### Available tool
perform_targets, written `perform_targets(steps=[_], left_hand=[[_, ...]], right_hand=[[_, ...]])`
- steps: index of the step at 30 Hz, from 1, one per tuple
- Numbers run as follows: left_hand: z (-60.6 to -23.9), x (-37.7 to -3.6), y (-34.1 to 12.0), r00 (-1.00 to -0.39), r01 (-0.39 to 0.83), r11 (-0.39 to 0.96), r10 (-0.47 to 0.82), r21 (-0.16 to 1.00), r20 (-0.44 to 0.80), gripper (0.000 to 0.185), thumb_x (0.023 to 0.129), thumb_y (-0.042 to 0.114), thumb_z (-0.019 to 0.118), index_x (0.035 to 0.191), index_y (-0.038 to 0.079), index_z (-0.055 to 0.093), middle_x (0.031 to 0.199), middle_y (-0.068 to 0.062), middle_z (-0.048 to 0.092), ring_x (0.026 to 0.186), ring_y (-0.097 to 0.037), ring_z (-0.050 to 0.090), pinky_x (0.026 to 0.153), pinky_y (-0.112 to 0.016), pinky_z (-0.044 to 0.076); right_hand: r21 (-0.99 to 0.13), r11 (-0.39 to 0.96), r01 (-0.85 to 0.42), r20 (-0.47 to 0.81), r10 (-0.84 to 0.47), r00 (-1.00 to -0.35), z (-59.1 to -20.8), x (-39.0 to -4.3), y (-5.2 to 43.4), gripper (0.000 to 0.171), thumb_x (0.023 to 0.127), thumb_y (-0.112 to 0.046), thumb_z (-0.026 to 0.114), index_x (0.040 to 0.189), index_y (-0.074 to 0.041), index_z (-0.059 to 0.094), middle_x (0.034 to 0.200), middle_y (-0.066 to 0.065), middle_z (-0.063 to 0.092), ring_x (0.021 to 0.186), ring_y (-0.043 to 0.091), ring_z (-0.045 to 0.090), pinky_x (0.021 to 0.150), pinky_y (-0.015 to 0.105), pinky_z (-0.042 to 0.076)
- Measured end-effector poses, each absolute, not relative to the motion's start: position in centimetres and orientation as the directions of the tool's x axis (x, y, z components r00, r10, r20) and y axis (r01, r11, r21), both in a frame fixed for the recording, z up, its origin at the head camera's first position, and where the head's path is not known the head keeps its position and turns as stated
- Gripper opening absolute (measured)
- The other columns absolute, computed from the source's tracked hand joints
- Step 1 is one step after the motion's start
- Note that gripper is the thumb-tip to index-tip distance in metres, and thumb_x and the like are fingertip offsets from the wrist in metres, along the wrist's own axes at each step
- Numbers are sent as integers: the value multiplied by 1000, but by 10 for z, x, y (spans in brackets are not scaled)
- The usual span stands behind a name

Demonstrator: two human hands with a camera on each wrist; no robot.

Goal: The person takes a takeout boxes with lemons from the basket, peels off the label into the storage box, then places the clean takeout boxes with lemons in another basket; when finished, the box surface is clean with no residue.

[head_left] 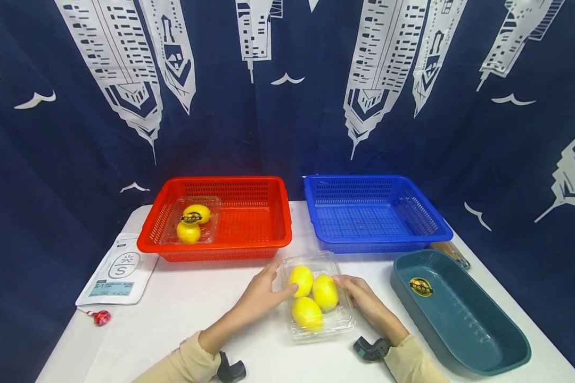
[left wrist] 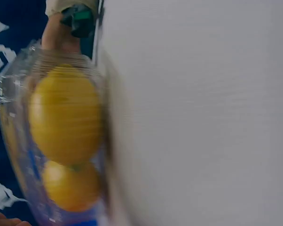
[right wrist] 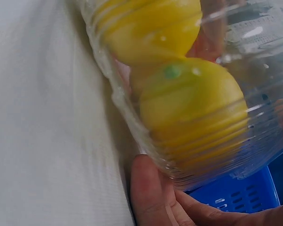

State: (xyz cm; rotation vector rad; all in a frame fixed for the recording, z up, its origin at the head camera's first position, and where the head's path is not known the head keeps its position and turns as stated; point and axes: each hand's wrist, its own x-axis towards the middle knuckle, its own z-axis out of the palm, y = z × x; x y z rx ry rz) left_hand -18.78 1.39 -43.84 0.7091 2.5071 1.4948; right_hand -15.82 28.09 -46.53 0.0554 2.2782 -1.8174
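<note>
Clear box: your clear plastic box (head_left: 319, 298) sits on the white table (head_left: 182, 314) right in front of you, with three lemons (head_left: 311, 295) in it; its long axis runs away from you.
Left hand: your left hand (head_left: 261, 293) lies against the box's left wall, fingers fairly straight, thumb tip on the nearest lemon; it presses rather than wraps.
Right hand: your right hand (head_left: 368, 303) rests along the right wall, fingers extended to the far corner. The right wrist view shows fingers (right wrist: 153, 197) at the box's base.
Which is nearer: both hands touch it, one on each long side.
Teal tray: to your right, the teal tray (head_left: 460, 314) lies just beside the box.
Baskets: beyond it, the blue basket (head_left: 374, 213) stands close behind; the red basket (head_left: 220, 218), further left, holds another lemon box (head_left: 191, 221).
</note>
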Motion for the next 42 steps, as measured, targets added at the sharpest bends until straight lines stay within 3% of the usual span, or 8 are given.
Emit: perform_targets(steps=[5, 9, 14, 17, 20, 27, 37, 42], left_hand=[[-409, -189, 32, -816, 461, 436, 551, 773, 175, 85, 88, 47, 66, 154, 10, 27, 159, -12, 31, 141, -37, 38, 114, -61, 31], [-399, -208, 53, -787, 513, 471, 592, 718, 174, 88, 88, 49, 64, 155, 9, 23, 160, -10, 30, 146, -34, 32, 116, -59, 31], [-393, -236, 78, -768, 524, 511, 629, 682, 119, 103, 86, 51, 66, 156, 3, 7, 164, -14, 10, 151, -29, 20, 121, -48, 26], [-392, -253, 93, -785, 499, 515, 610, 697, 111, 110, 85, 52, 68, 156, 2, 0, 165, -16, 1, 153, -28, 12, 123, -47, 21], [-392, -268, 106, -820, 463, 532, 561, 709, 114, 110, 85, 52, 67, 156, 3, -1, 165, -15, 1, 153, -28, 10, 123, -46, 20], [-402, -283, 124, -850, 420, 539, 515, 730, 109, 107, 87, 49, 66, 156, 2, 0, 165, -17, 2, 153, -29, 10, 124, -44, 18], [-419, -292, 132, -876, 347, 474, 472, 809, 98, 119, 78, 54, 73, 157, 8, -4, 166, -9, -11, 152, -33, 16, 120, -52, 26], [-426, -295, 135, -888, 318, 437, 448, 841, 103, 123, 75, 53, 76, 157, 12, -6, 166, -5, -9, 151, -32, 18, 118, -54, 27]], right_hand=[[-962, 209, 173, -202, -130, -971, -464, -157, 283, 61, 99, -38, 45, 133, 13, 47, 114, 10, 64, 99, 11, 58, 85, 27, 52], [-966, 196, 169, -202, -162, -966, -464, -156, 284, 60, 100, -37, 44, 132, 14, 47, 107, 5, 65, 95, 10, 60, 84, 27, 54], [-960, 221, 172, -211, -167, -963, -465, -155, 285, 61, 100, -39, 43, 132, 13, 48, 109, 7, 65, 97, 12, 59, 86, 26, 52], [-958, 230, 172, -211, -160, -964, -465, -156, 285, 61, 99, -40, 43, 130, 13, 49, 110, 8, 65, 97, 13, 59, 86, 27, 51], [-964, 216, 155, -195, -179, -964, -467, -156, 285, 60, 100, -39, 43, 128, 13, 50, 107, 7, 65, 96, 13, 60, 85, 27, 52], [-971, 186, 148, -185, -200, -962, -471, -155, 282, 61, 100, -38, 43, 131, 15, 47, 109, 6, 64, 97, 13, 61, 86, 28, 54], [-973, 197, 119, -162, -219, -962, -470, -158, 284, 55, 101, -36, 42, 126, 12, 52, 111, 3, 62, 104, 13, 57, 91, 26, 50], [-974, 193, 117, -162, -236, -958, -469, -158, 285, 54, 101, -36, 42, 125, 11, 53, 112, 3, 62, 106, 13, 57, 92, 26, 50]])
